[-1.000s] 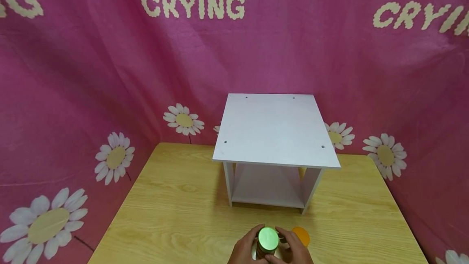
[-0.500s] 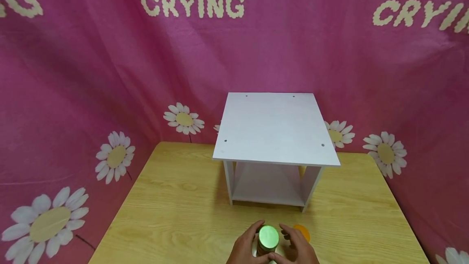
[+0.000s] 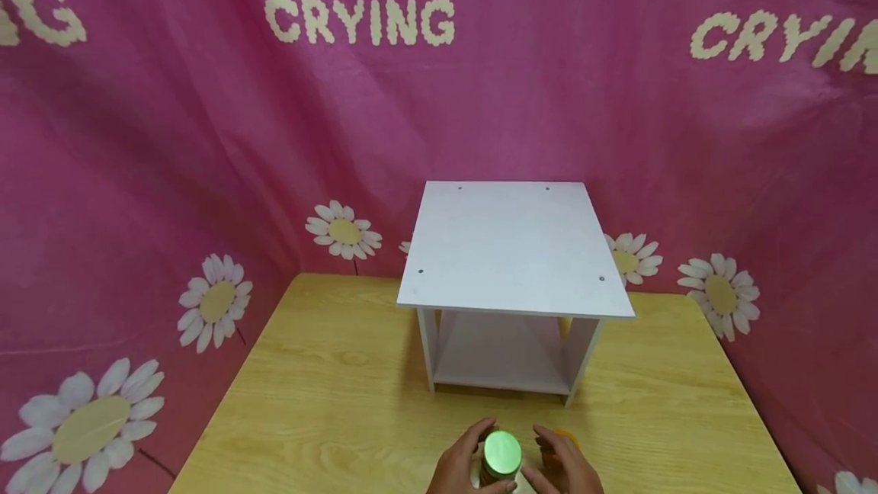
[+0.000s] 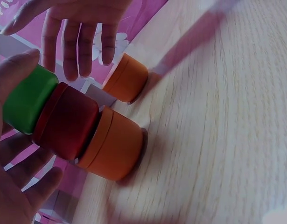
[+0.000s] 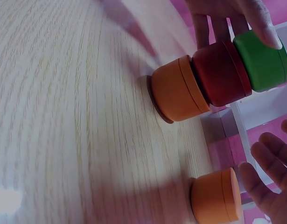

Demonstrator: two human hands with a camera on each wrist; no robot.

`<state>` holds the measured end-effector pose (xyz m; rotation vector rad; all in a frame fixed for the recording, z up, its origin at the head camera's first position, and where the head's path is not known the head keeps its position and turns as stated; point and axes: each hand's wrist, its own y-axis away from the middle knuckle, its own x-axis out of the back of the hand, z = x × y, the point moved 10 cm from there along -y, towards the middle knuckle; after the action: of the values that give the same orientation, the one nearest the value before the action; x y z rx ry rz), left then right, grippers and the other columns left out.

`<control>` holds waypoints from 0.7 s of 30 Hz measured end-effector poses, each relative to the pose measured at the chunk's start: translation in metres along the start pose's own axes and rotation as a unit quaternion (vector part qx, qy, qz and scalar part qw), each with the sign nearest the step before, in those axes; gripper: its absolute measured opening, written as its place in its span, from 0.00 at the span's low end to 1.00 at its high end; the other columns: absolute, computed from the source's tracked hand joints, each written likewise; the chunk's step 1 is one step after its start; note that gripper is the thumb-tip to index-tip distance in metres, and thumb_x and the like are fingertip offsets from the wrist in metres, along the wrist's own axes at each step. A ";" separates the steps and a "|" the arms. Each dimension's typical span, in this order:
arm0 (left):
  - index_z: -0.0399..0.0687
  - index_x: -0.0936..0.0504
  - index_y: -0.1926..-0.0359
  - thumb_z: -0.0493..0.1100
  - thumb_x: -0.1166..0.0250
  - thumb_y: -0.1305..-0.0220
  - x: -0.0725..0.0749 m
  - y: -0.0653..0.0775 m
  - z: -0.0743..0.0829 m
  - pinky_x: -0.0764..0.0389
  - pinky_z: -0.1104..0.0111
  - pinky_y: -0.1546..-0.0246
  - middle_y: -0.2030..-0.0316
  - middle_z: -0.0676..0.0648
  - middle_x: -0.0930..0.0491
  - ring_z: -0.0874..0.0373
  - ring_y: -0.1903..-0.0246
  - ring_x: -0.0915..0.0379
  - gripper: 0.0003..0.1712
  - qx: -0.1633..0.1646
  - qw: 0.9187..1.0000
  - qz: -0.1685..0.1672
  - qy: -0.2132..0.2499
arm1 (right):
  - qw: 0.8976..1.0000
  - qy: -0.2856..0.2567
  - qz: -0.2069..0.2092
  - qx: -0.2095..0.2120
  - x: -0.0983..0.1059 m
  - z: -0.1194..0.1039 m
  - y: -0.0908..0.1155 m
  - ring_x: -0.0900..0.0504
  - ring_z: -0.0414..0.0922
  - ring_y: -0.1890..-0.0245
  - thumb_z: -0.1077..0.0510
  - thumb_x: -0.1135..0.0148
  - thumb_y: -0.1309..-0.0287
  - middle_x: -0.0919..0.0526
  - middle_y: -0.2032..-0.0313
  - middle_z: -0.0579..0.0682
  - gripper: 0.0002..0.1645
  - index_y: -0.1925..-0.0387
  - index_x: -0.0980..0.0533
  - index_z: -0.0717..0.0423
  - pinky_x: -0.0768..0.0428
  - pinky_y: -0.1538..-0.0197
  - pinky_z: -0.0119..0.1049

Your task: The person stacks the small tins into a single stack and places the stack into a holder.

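Three small round lidded jars stand stacked: an orange jar (image 4: 113, 147) at the bottom, a dark red jar (image 4: 68, 122) in the middle and a green jar (image 3: 502, 454) on top. My left hand (image 3: 461, 467) holds the green jar, its thumb along the near side and its fingers reaching around the far side. To the right of the stack, my right hand (image 3: 568, 469) is held apart from it with fingers loosely bent. Beyond that hand stands a second orange jar (image 5: 214, 198), partly covered by it in the head view.
A white open-fronted shelf unit (image 3: 514, 246) stands on the wooden table (image 3: 322, 402) behind the jars. Pink curtains (image 3: 549, 97) with flowers and lettering hang behind and at both sides.
My right hand has drawn away from the stack to the right, its fingers spreading off the green jar. The left hand stays at the jar. The head view has tilted slightly.
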<state>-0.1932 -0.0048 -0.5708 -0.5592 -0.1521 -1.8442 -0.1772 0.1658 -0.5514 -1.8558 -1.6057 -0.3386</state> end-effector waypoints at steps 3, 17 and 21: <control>0.49 0.32 0.33 0.58 0.28 0.45 0.001 0.001 0.001 0.20 0.60 0.51 0.43 0.50 0.24 0.60 0.48 0.26 0.42 -0.009 1.000 0.006 -0.002 | 1.000 0.019 0.016 0.000 0.003 0.000 0.001 0.20 0.36 0.58 0.52 0.22 0.56 0.20 0.58 0.38 0.31 0.47 0.21 0.50 0.18 0.59 0.33; 0.60 0.31 0.35 0.56 0.30 0.42 0.004 0.002 0.011 0.20 0.59 0.51 0.45 0.49 0.23 0.57 0.47 0.25 0.35 -0.030 0.999 0.010 -0.025 | 0.998 0.019 0.017 -0.066 0.005 0.013 0.004 0.19 0.42 0.60 0.50 0.26 0.49 0.19 0.59 0.43 0.28 0.46 0.22 0.51 0.18 0.62 0.34; 0.56 0.30 0.35 0.53 0.30 0.40 0.007 0.002 0.017 0.20 0.61 0.52 0.46 0.49 0.22 0.58 0.49 0.24 0.33 -0.063 0.997 0.018 -0.033 | 0.995 0.023 0.003 -0.097 0.004 0.018 0.004 0.19 0.42 0.59 0.46 0.26 0.49 0.19 0.59 0.44 0.29 0.46 0.22 0.50 0.19 0.62 0.34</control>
<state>-0.1878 -0.0053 -0.5528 -0.7073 -0.0697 -1.8094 -0.1767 0.1803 -0.5634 -1.9810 -1.5817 -0.5485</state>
